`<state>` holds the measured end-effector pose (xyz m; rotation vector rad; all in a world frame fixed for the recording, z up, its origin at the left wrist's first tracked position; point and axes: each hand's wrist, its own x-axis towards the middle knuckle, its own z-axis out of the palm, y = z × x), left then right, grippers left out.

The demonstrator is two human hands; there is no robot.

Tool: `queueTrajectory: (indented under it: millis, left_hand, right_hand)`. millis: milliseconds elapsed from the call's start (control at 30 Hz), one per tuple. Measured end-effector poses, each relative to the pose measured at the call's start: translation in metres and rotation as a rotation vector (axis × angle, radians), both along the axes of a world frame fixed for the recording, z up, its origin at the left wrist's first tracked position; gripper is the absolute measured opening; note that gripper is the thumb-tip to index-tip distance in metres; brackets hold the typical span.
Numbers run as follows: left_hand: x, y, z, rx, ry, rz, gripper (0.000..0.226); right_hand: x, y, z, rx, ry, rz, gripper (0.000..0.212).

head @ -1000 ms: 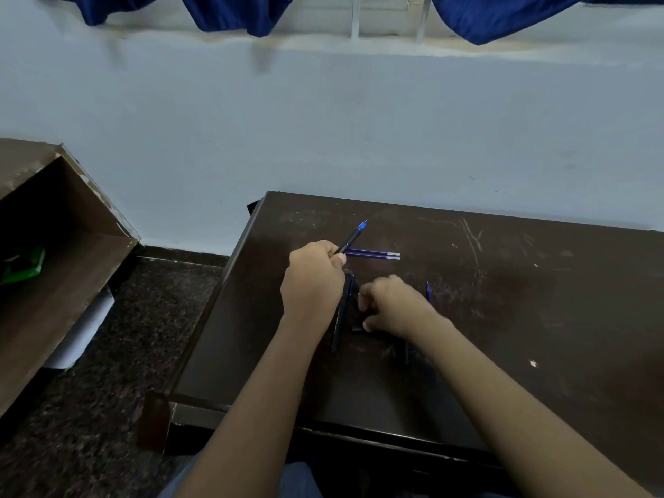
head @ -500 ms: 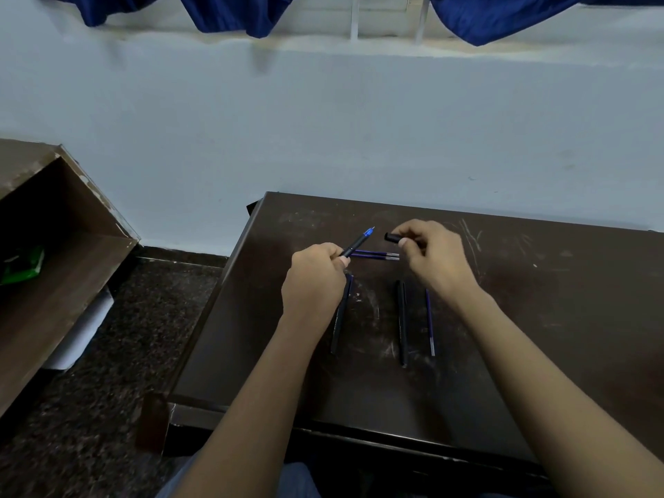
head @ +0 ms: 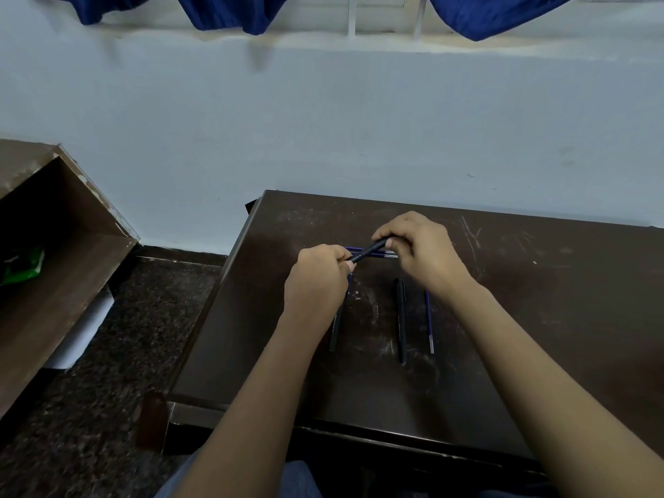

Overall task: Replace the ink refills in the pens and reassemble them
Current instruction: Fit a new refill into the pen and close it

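Observation:
A black pen [head: 368,251] is held between both hands above the dark table [head: 539,318]. My left hand [head: 318,280] grips its lower end; my right hand [head: 420,251] pinches the cap end, the cap meeting the barrel. Behind the held pen lie two purple refills [head: 390,254] side by side. Another black pen [head: 400,319] lies lengthwise on the table, with a single purple refill [head: 428,321] to its right. A further black pen [head: 336,330] lies partly hidden under my left hand.
A brown wooden cabinet [head: 54,264] stands at the left, with a green item [head: 21,266] inside and white paper [head: 86,325] on the speckled floor beside it. The table backs onto a pale wall. Blue curtains [head: 230,12] hang above.
My right hand lifted a black cap off the table, carried it up and left, and brought it onto the blue tip of the pen in my left hand. The tip is now covered.

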<state>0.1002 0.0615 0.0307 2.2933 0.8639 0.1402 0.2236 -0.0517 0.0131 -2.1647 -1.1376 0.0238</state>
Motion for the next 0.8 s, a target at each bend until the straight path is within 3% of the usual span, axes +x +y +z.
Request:
queueTrajectory:
  millis: [100,200,367,800]
  left_hand:
    - [-0.002,0.0,0.0,0.07,0.033,-0.033,0.024]
    - [-0.003,-0.002,-0.001,0.115,-0.048,0.008,0.021]
    - [0.001,-0.003,-0.002,0.12,0.028,-0.015,0.023]
    - [0.001,-0.021,-0.011,0.004,0.093,-0.055,0.02]
  right_hand:
    - [-0.008,0.003,-0.003,-0.031,-0.021,0.1,0.023]
    - [-0.01,0.003,-0.004,0.011,-0.011,0.106,0.021]
    - [-0.01,0.001,-0.003,-0.029,0.001,0.101,0.021]
    - [-0.013,-0.005,-0.001,-0.193,0.14,0.124,0.022]
